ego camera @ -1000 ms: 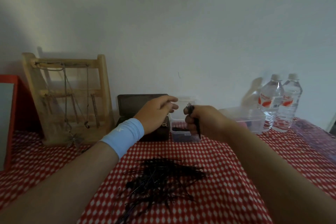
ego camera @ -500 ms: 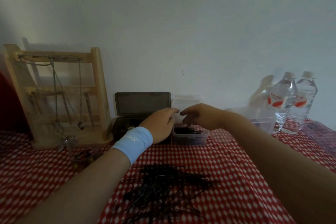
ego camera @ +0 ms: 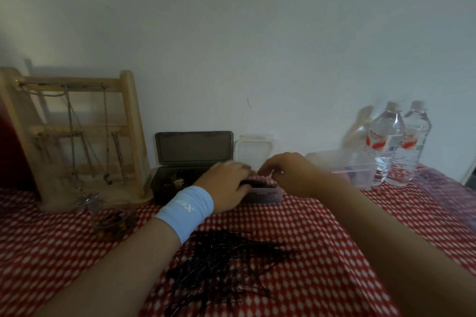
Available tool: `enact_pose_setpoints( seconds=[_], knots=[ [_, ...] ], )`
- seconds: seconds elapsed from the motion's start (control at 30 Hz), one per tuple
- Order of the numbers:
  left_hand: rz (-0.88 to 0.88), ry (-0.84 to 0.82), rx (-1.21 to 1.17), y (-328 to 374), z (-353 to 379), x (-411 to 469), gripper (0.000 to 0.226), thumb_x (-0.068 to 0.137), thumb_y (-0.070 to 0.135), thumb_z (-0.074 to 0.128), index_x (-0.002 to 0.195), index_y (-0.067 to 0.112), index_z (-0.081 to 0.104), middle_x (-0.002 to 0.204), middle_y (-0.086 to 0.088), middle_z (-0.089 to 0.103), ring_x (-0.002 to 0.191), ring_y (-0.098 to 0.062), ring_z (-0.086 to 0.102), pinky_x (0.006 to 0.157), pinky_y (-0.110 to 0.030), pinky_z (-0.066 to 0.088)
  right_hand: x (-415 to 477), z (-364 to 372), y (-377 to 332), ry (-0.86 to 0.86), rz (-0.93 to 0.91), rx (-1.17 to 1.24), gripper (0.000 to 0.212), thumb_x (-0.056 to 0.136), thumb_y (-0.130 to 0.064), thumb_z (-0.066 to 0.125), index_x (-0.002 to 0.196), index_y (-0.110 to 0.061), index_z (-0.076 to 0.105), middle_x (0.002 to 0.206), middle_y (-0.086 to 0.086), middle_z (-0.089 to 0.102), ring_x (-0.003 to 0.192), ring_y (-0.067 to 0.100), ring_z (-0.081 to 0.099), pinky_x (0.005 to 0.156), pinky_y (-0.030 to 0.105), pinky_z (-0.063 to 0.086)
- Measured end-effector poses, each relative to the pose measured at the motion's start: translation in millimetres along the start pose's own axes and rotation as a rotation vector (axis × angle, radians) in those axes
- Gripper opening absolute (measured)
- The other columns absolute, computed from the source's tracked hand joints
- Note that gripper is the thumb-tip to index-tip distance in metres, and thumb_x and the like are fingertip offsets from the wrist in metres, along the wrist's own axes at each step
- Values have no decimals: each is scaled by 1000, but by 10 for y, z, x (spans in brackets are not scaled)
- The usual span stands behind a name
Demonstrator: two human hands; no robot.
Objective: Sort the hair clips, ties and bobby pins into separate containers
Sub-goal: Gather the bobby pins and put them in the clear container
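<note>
**Both hands at small clear container, bobby pin pile in front**

Surroundings: wooden jewellery rack (ego camera: 77, 136) with hanging chains at far left; dark lidded box (ego camera: 190, 154), lid up, just right of it, some clips inside. Small clear container (ego camera: 265, 194) next to the dark box, its lid (ego camera: 253, 148) propped against the wall behind. Larger clear tub (ego camera: 353, 170) further right, blurry, contents unclear. Two water bottles (ego camera: 396, 144) beyond it by the wall. Small heap of coloured hair ties (ego camera: 114, 221) on the red checked tabletop (ego camera: 322, 239), in front of the rack.

Task items: big loose pile of black bobby pins (ego camera: 226, 262) lies on the tabletop near the camera, between the two forearms, well apart from the fingers. A few dark pins lie across the top of the small clear container, right under the fingers.

Hands: left hand (ego camera: 226, 185), light blue wristband (ego camera: 186, 211), palm down, covering the container's left edge and part of the dark box; fingers curled, cannot tell whether they grip anything. Right hand (ego camera: 291, 172) arched over the container's right rim, fingers bent down, loosely apart; grip cannot be told, motion blur.
</note>
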State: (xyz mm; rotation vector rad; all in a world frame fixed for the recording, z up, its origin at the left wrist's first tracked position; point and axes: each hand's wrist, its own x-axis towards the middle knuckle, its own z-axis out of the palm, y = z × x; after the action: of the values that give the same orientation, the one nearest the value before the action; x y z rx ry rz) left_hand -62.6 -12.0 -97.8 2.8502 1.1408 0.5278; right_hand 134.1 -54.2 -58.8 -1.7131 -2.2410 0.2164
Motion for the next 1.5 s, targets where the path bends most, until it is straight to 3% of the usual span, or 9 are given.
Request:
enact_pose_setpoints(
  seconds=[0.13, 0.33, 0.47, 0.63, 0.73, 0.9, 1.13, 1.37, 1.5],
  knots=[
    [27, 199, -71, 96, -158, -315, 19, 93, 28, 55, 106, 20, 65, 104, 5, 62, 97, -13, 53, 88, -40, 47, -290, -85, -205, -234, -22, 74, 33, 88, -13, 58, 110, -32, 72, 107, -15, 67, 100, 5, 61, 94, 28, 48],
    [-136, -445, -159, 306, -218, -834, 82, 71, 78, 61, 138, 35, 44, 133, 13, 45, 121, -8, 45, 108, -38, 40, -594, 94, -318, -579, 36, -176, 72, 75, -30, 76, 140, -41, 45, 140, -9, 52, 122, 16, 52, 109, 42, 42],
    [-98, -509, -20, 437, -170, -996, 111, 65, 78, 67, 153, 27, 22, 145, 11, 26, 133, -11, 27, 115, -36, 31, -679, 245, -332, -517, 86, -160, 56, 77, -21, 75, 127, -39, 54, 123, -9, 56, 107, 15, 54, 99, 38, 48],
    [-70, -311, -100, 427, -79, -1020, 52, 83, 51, 66, 128, 30, 54, 120, 8, 49, 113, -12, 46, 99, -33, 44, -674, 312, -471, -410, -13, -58, 31, 84, -17, 73, 113, -29, 68, 101, -12, 65, 95, 11, 62, 90, 28, 51],
    [-96, -337, -112, 400, -99, -1044, 67, 83, 59, 62, 141, 31, 44, 134, 8, 43, 124, -13, 42, 106, -35, 40, -694, 297, -472, -313, -42, 49, 32, 84, -15, 74, 113, -29, 71, 96, -18, 66, 90, 2, 63, 87, 22, 52],
    [-106, -466, 30, 546, -59, -1050, 111, 66, 80, 63, 154, 29, 19, 150, 9, 22, 137, -16, 24, 115, -41, 30, -790, 170, -416, -349, 47, -64, 35, 87, -35, 69, 122, -31, 66, 113, -11, 65, 101, 10, 61, 96, 29, 50],
    [-125, -283, -121, 449, -40, -951, 42, 86, 54, 63, 120, 30, 64, 113, 9, 49, 108, -11, 47, 96, -31, 43, -807, 313, -530, -352, 43, -112, 28, 89, -17, 68, 116, -23, 72, 109, -2, 69, 97, 16, 62, 91, 28, 52],
    [-190, -452, -31, 286, -192, -1194, 114, 65, 80, 65, 154, 28, 18, 154, 11, 20, 140, -14, 24, 118, -38, 26, -738, 360, -576, -339, -2, -117, 58, 84, -44, 69, 138, -33, 52, 134, -4, 53, 121, 18, 52, 105, 36, 45],
    [-153, -345, -115, 246, -138, -1247, 77, 74, 66, 70, 138, 31, 47, 127, 12, 42, 120, -9, 40, 107, -34, 39, -675, 479, -676, -390, -93, -61, 59, 80, -41, 78, 135, -38, 56, 131, -10, 53, 116, 12, 52, 100, 30, 45]
  ],
)
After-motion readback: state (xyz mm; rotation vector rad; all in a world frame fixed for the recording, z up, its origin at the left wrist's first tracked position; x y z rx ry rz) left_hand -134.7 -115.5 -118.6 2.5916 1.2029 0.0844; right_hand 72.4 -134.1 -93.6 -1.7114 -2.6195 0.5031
